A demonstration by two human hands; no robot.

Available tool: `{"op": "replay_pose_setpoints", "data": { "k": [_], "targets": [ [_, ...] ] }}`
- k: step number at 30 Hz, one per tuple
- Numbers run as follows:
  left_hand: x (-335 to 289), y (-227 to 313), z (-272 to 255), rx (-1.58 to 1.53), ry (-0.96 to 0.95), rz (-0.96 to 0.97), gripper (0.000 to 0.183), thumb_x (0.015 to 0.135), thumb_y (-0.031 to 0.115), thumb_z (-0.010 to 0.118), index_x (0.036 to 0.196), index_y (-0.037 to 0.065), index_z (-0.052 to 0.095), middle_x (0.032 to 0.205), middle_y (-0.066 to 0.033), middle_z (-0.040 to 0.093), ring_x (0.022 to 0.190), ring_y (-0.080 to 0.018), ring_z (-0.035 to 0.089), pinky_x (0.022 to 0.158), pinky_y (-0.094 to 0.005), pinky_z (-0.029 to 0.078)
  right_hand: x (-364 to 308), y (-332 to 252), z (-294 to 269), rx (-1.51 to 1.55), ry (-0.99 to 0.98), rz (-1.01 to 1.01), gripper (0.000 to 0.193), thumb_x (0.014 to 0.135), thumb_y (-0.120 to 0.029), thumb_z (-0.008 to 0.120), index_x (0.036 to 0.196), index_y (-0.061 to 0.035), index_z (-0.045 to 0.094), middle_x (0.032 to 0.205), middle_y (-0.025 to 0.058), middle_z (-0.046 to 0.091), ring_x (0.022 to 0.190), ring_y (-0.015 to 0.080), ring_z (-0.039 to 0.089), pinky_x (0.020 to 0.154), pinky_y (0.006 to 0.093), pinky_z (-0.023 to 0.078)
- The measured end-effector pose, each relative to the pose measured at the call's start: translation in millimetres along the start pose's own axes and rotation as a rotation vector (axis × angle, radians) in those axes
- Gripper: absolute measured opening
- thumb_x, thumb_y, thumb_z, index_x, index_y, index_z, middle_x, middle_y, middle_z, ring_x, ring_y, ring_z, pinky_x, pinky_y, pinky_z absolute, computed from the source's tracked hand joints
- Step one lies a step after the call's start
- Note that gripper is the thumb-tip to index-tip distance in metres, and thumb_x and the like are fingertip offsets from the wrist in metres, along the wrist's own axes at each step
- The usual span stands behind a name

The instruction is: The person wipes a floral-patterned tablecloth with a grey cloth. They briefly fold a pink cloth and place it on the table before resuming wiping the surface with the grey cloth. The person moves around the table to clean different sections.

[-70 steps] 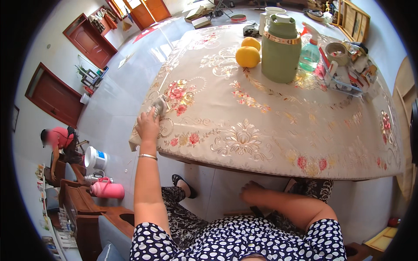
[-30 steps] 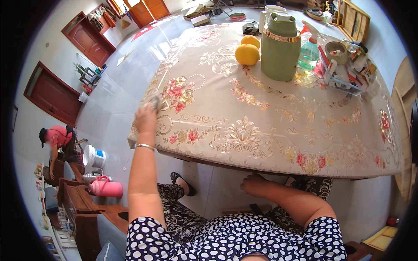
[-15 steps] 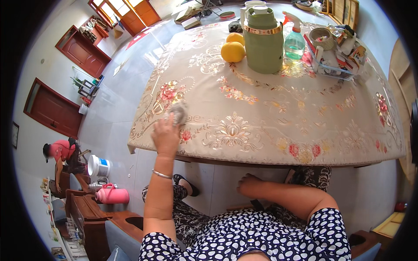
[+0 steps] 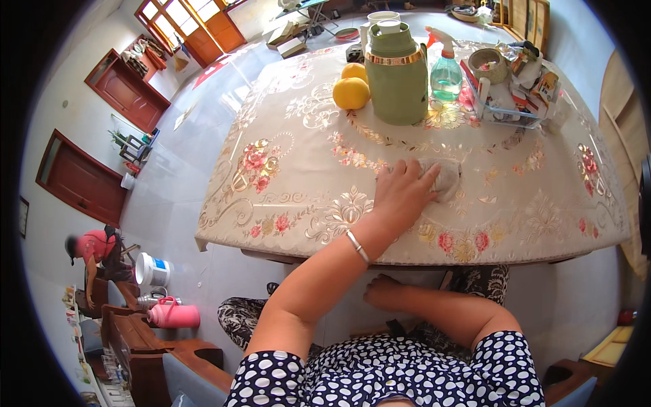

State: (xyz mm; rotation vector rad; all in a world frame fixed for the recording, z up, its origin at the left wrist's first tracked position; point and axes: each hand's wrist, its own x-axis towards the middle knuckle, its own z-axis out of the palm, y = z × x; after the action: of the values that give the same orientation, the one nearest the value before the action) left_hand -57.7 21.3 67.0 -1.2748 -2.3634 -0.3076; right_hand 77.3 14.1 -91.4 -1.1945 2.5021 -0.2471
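Observation:
My left hand (image 4: pixel 405 193), with a bracelet at the wrist, presses a greyish cleaning cloth (image 4: pixel 445 182) onto the patterned tablecloth (image 4: pixel 305 163), right of the table's middle near my side. Its fingers are spread over the cloth, which bunches out past the fingertips. Below the table's near edge, by my lap, rests my right hand (image 4: pixel 384 293). Its fingers look curled and nothing shows in them. Farther in on the table stand a green thermos jug (image 4: pixel 399 81), two round yellow fruits (image 4: pixel 351 93) and a spray bottle (image 4: pixel 447 78) of bluish-green liquid.
A clear plastic bin (image 4: pixel 510 115) of small items stands at the table's far right. On the floor to the left are a white bucket (image 4: pixel 152 270) and a pink thermos flask (image 4: pixel 175 314) beside wooden chairs. A person in pink (image 4: pixel 96 251) bends there.
My left hand has swept the cloth rightward across the tablecloth, from the left part to right of the middle. My right hand has stayed by my lap. The view has shifted slightly.

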Motion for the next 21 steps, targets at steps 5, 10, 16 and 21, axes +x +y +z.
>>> {"op": "replay_pose_setpoints", "data": {
  "k": [5,10,16,21],
  "targets": [
    [31,-55,17,0.167,-0.172,-0.184,0.04,0.087,0.04,0.058,0.124,0.027,0.058,0.107,-0.0065,0.058,0.101,-0.0256,0.057,0.078,-0.0414,0.047,1,8,-5,0.025,-0.006,0.014,0.014,0.08,-0.013,0.052,0.085,-0.0062,0.064,0.089,0.0137,0.064,0.089,0.0305,0.062,0.079,0.0451,0.049],
    [21,-140,10,0.257,-0.225,-0.427,0.036,0.09,0.043,0.055,0.122,0.029,0.06,0.11,-0.0064,0.059,0.104,-0.0255,0.057,0.081,-0.0407,0.049,-4,3,-17,0.038,0.042,0.029,0.015,0.078,-0.012,0.056,0.086,-0.0068,0.067,0.09,0.0128,0.065,0.088,0.0301,0.063,0.078,0.0415,0.049],
    [-2,-210,-8,0.349,-0.291,-0.575,0.037,0.09,0.047,0.054,0.122,0.03,0.061,0.109,-0.0063,0.059,0.105,-0.0252,0.057,0.082,-0.0396,0.05,-4,1,-4,0.058,-0.012,0.029,0.014,0.079,-0.012,0.054,0.088,-0.0056,0.062,0.094,0.0133,0.063,0.09,0.0297,0.062,0.079,0.0426,0.049],
    [0,-254,-3,0.391,-0.295,-0.664,0.036,0.091,0.046,0.053,0.121,0.03,0.062,0.111,-0.0052,0.059,0.105,-0.0248,0.057,0.084,-0.0392,0.05,-6,-1,-1,0.101,-0.063,0.037,0.013,0.078,-0.011,0.054,0.088,-0.0066,0.062,0.094,0.0133,0.063,0.091,0.0289,0.062,0.08,0.0416,0.05]
  ]
}}
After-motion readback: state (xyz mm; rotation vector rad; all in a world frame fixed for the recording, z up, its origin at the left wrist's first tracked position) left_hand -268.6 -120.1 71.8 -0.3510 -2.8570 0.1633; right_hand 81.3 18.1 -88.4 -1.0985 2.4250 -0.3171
